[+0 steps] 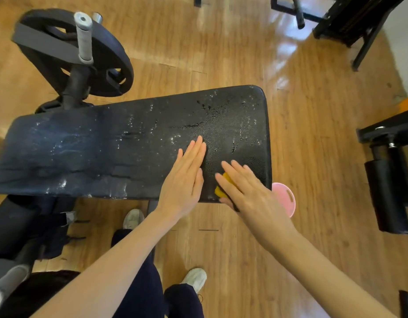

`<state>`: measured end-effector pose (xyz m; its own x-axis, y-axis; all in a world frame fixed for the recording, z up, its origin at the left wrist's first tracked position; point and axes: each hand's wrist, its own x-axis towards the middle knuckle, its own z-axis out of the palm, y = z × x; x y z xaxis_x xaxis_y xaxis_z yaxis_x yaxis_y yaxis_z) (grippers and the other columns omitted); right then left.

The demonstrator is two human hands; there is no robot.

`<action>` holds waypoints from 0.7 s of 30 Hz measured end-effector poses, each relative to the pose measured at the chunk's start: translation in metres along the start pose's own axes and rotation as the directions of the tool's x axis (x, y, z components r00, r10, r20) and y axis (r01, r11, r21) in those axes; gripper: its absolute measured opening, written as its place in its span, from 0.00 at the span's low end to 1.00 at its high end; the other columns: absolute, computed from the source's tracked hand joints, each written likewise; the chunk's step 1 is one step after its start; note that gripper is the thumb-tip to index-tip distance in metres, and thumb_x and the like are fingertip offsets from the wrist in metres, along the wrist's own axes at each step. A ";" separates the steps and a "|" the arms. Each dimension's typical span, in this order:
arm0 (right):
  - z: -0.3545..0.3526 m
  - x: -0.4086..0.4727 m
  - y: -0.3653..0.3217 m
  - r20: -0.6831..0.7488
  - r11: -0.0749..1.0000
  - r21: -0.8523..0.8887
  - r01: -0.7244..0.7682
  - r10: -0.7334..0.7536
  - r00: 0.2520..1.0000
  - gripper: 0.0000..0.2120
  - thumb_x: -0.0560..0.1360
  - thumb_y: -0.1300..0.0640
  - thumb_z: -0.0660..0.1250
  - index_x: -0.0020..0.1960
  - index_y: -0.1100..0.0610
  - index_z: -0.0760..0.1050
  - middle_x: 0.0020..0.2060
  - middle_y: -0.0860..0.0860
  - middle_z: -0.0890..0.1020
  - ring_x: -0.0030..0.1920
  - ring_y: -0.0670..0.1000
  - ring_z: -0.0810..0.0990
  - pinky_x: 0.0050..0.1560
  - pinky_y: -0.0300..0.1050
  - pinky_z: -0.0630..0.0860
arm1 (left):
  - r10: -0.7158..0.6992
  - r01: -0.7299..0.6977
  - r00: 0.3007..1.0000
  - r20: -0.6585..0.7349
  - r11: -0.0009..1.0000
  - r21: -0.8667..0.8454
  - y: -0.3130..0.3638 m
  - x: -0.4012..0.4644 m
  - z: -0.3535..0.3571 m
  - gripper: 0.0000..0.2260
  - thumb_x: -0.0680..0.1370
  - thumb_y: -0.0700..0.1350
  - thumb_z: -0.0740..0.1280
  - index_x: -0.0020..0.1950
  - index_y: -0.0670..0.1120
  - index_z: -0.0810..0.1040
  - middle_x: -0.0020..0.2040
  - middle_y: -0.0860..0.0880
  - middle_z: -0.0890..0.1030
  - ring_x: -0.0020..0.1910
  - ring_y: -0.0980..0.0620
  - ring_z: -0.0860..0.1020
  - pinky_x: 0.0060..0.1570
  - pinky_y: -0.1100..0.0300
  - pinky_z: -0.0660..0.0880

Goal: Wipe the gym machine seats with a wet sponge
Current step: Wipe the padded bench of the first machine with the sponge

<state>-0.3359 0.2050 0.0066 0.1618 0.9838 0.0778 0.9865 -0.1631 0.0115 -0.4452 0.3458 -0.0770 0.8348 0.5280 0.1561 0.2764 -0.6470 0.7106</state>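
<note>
A black padded seat (pixel 134 143) of a gym machine is seen from above, stretched across the middle of the view, its cracked and worn surface speckled with water droplets and pale streaks. The left hand (pixel 184 180) is laid flat on the pad near its front edge, fingers straight and together, pointing toward 1 o'clock; nothing is grasped by it. Just beside it, toward 3 o'clock, the right hand (pixel 249 191) is pressed down with extended fingers on a yellow sponge (pixel 223 184), which is pinned against the seat at the pad's near right corner and is largely covered by the palm; only its left edge is shown. Whether the thumb is curled under the sponge cannot be told. A pink round basin (pixel 286 198) is partly visible on the wooden floor (pixel 313 226) just past the seat's right end, at 3 o'clock from the right hand. At 10 o'clock from the seat, a black weight plate (pixel 106 56) is mounted on the machine behind a grey-wrapped handle (pixel 83 37) that stands up toward the camera. Dark frames of other machines (pixel 386 157) are caught at the right edge and the top right. Two white shoes (pixel 196 278) and dark trouser legs of the person are seen below the forearms.
</note>
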 end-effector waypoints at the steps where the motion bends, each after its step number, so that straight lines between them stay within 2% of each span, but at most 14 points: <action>1: -0.007 -0.014 0.008 -0.006 1.000 0.001 0.003 -0.003 1.000 0.20 0.78 0.52 0.59 0.65 0.62 0.76 0.67 0.60 0.74 0.69 0.60 0.71 0.70 0.56 0.65 | -0.002 0.002 1.000 0.003 1.000 -0.005 0.000 0.000 0.000 0.23 0.84 0.43 0.49 0.81 0.43 0.55 0.82 0.49 0.53 0.80 0.55 0.49 0.79 0.56 0.45; 4: -0.005 -0.021 0.000 -0.022 0.996 -0.006 -0.087 0.087 0.996 0.19 0.78 0.54 0.61 0.65 0.62 0.75 0.68 0.60 0.73 0.70 0.61 0.69 0.69 0.58 0.65 | -0.011 0.011 1.000 0.003 1.000 -0.009 0.000 0.000 0.001 0.23 0.85 0.44 0.48 0.81 0.43 0.54 0.82 0.49 0.53 0.80 0.55 0.50 0.79 0.56 0.45; 7: 0.019 0.004 -0.032 0.017 1.000 0.010 0.015 -0.015 1.000 0.21 0.78 0.55 0.64 0.67 0.63 0.73 0.68 0.60 0.73 0.70 0.61 0.70 0.70 0.59 0.66 | 0.013 -0.014 1.000 0.024 0.998 0.054 -0.001 -0.001 0.002 0.24 0.85 0.45 0.47 0.81 0.42 0.54 0.82 0.47 0.52 0.81 0.53 0.49 0.79 0.54 0.46; 9: 0.011 -0.003 -0.017 0.049 0.994 -0.008 0.112 -0.111 0.993 0.20 0.79 0.54 0.60 0.67 0.62 0.74 0.68 0.59 0.73 0.70 0.59 0.70 0.71 0.57 0.66 | 0.022 -0.022 1.000 0.016 0.999 0.034 -0.002 0.000 0.001 0.23 0.85 0.43 0.48 0.81 0.42 0.54 0.82 0.48 0.52 0.81 0.53 0.49 0.79 0.54 0.46; 12: -0.012 -0.035 0.009 0.057 0.996 -0.007 0.085 -0.084 0.995 0.19 0.81 0.53 0.57 0.67 0.61 0.74 0.70 0.57 0.71 0.72 0.57 0.67 0.72 0.56 0.63 | -0.004 0.004 1.000 0.006 1.000 -0.020 -0.001 0.000 0.000 0.23 0.85 0.43 0.49 0.81 0.44 0.54 0.82 0.50 0.52 0.80 0.55 0.49 0.79 0.57 0.44; 15: 0.001 -0.014 -0.012 0.016 0.998 -0.061 -0.005 0.006 1.000 0.20 0.80 0.53 0.58 0.65 0.63 0.76 0.67 0.59 0.74 0.70 0.58 0.71 0.69 0.57 0.67 | -0.008 0.008 1.000 0.007 1.000 -0.005 -0.002 0.001 0.001 0.23 0.85 0.43 0.49 0.81 0.44 0.53 0.82 0.50 0.52 0.80 0.56 0.49 0.79 0.57 0.44; 17: 0.014 0.003 -0.028 0.038 0.997 -0.065 0.047 -0.045 0.998 0.21 0.79 0.51 0.58 0.65 0.63 0.76 0.65 0.59 0.76 0.68 0.59 0.73 0.69 0.56 0.68 | 0.009 -0.009 1.000 0.018 1.000 0.014 -0.002 0.000 0.001 0.23 0.85 0.43 0.49 0.81 0.43 0.54 0.82 0.49 0.52 0.81 0.55 0.49 0.79 0.56 0.45; 19: 0.005 0.001 -0.009 0.088 0.987 -0.071 0.144 -0.138 0.987 0.22 0.80 0.50 0.56 0.66 0.63 0.75 0.66 0.59 0.75 0.68 0.59 0.72 0.70 0.56 0.67 | 0.017 -0.017 1.000 0.019 1.000 -0.007 -0.003 0.000 0.000 0.23 0.85 0.43 0.49 0.81 0.43 0.54 0.82 0.49 0.52 0.81 0.54 0.49 0.79 0.55 0.46; 21: -0.013 -0.014 0.021 0.085 0.989 -0.083 0.124 -0.117 0.989 0.23 0.79 0.50 0.56 0.67 0.63 0.74 0.67 0.59 0.74 0.69 0.59 0.72 0.70 0.56 0.66 | 0.004 -0.004 1.000 0.011 1.000 -0.031 -0.002 0.000 0.000 0.23 0.85 0.43 0.48 0.81 0.44 0.54 0.82 0.49 0.53 0.80 0.55 0.50 0.79 0.56 0.46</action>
<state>-0.3178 0.1870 0.0187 0.0463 0.9989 -0.0086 0.9936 -0.0451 0.1035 -0.4457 0.3472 -0.0779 0.8409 0.5194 0.1516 0.2585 -0.6318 0.7307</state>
